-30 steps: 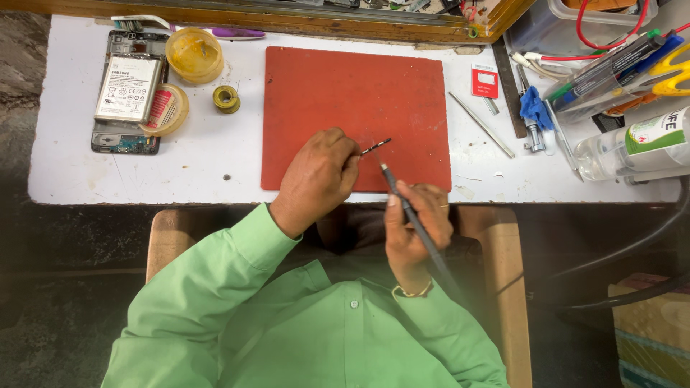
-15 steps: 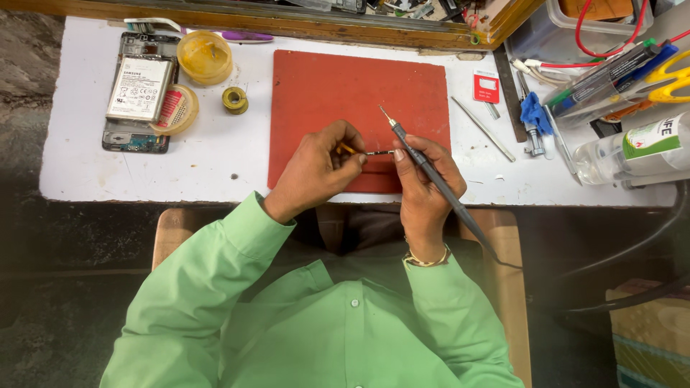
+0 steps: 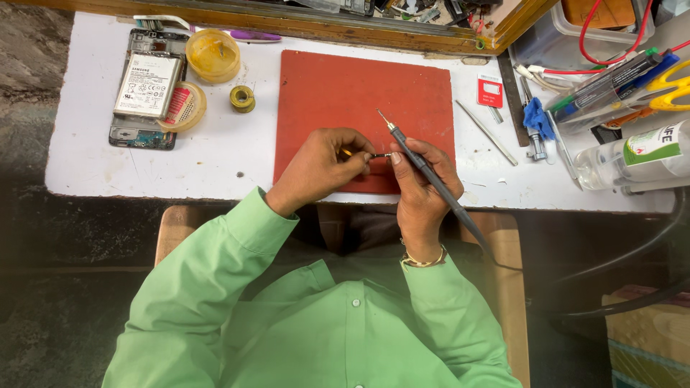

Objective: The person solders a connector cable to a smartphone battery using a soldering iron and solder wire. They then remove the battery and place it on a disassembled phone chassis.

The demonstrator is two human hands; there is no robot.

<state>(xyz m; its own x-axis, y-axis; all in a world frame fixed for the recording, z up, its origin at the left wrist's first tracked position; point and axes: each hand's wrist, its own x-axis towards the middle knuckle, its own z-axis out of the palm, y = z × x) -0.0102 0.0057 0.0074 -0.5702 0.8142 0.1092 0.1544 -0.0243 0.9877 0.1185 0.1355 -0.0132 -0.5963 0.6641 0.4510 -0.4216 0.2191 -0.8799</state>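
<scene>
**Hands over red mat, small part pinched, iron in right**

Table [image 3: 86, 165], white and scuffed, spans the view from the head camera; wooden frame edge [image 3: 323, 29] runs along its far side. Red mat [image 3: 345, 93] lies in the middle of the table, rectangular, flat. Person in a green shirt [image 3: 316, 323] sits at the near edge, both forearms reaching onto the mat's near part.

Opened phone [image 3: 147, 90] lies far left on the table, back off, battery showing. Clear bottle [image 3: 632, 154] lies on its side at the right edge. Tool clutter sits upper right: scissors with yellow handles [image 3: 672, 79], blue-handled tool [image 3: 535, 118], thin metal rod [image 3: 485, 131] lying slanted just right of the mat.

Left hand [image 3: 320, 169] sits over the mat's lower middle, fingers curled together, thumb and forefinger clamped on a small metal part [image 3: 377, 155]. Right hand [image 3: 420, 190] is just beside it, fingertips touching the same part, fingers wrapped tight around a dark soldering iron [image 3: 424, 169]; its tip points up and away over the mat, its cord trails back to the right.

Yellow round tub [image 3: 213, 54] stands beside the phone's top, a lid-like round dish [image 3: 185, 106] overlaps the phone's right edge. Small solder roll [image 3: 242, 98] sits between the dish and the mat. Small red card [image 3: 490, 90] lies right of the mat's top corner.
</scene>
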